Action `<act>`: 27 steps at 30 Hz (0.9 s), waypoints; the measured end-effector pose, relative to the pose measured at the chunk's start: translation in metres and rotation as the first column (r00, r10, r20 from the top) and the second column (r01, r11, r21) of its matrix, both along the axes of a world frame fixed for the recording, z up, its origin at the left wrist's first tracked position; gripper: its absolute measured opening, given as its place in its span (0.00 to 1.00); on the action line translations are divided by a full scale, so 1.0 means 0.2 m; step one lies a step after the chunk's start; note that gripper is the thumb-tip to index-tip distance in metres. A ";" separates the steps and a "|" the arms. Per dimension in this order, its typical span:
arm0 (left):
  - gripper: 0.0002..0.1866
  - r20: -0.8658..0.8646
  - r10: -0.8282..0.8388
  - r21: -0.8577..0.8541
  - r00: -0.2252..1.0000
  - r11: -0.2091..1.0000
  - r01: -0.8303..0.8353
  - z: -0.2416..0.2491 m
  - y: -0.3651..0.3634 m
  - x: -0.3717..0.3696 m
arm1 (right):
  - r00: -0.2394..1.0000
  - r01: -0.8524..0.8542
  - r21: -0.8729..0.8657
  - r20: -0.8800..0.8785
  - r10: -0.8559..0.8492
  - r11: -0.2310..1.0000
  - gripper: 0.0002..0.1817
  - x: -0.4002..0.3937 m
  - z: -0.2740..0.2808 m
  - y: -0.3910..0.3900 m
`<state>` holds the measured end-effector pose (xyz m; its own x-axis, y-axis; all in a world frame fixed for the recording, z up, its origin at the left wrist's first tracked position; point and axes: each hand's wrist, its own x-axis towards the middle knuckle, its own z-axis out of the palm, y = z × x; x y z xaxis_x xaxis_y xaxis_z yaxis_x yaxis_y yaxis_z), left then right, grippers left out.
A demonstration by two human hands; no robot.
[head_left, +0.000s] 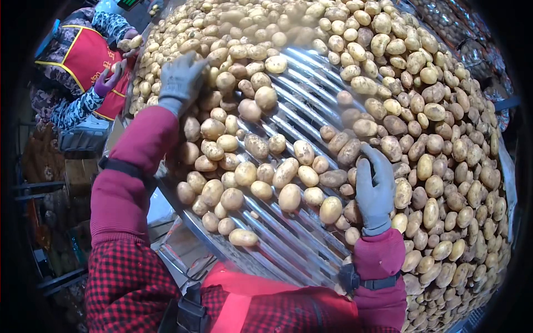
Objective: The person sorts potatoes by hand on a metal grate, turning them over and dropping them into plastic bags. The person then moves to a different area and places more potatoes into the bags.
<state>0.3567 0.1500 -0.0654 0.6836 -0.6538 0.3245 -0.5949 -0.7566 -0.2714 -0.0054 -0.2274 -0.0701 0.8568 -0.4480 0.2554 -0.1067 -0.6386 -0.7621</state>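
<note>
My left hand (182, 82), in a grey glove, reaches to the far left part of the potato heap. Its fingers are apart and rest beside a brownish potato (225, 81), with no potato visibly gripped. Nearer on the right, my right hand (375, 187), also gloved in grey, has thumb and fingers spread at the edge of the heap. A dusty potato (349, 151) lies just off its fingertips. Between my hands, loose potatoes (286, 172) of mixed sizes lie over a rack of shiny metal rollers (302, 91). Any potato under either palm is hidden.
Potatoes (438, 183) are piled thickly along the right and far side. A co-worker in a red apron (91, 58) stands at the upper left with potatoes in hand. The curved metal rim (194, 230) runs close to my body. Crates (83, 136) stand on the left.
</note>
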 end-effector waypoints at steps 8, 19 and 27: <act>0.28 0.011 0.079 -0.111 0.997 0.991 -0.077 0.10 0.02 -0.10 | 1.000 0.013 -0.008 -0.004 -0.013 1.000 0.17 0.01 -0.01 0.00; 0.23 -0.321 -0.216 0.041 0.922 0.970 0.242 0.26 -0.01 -1.03 | 0.997 -0.073 -0.215 -0.029 0.069 0.974 0.21 0.01 -0.01 0.01; 0.29 -0.289 -0.070 -0.042 0.955 0.997 0.061 0.23 0.25 -0.90 | 0.991 -0.133 -0.257 -0.005 0.137 0.957 0.24 -0.02 0.09 0.19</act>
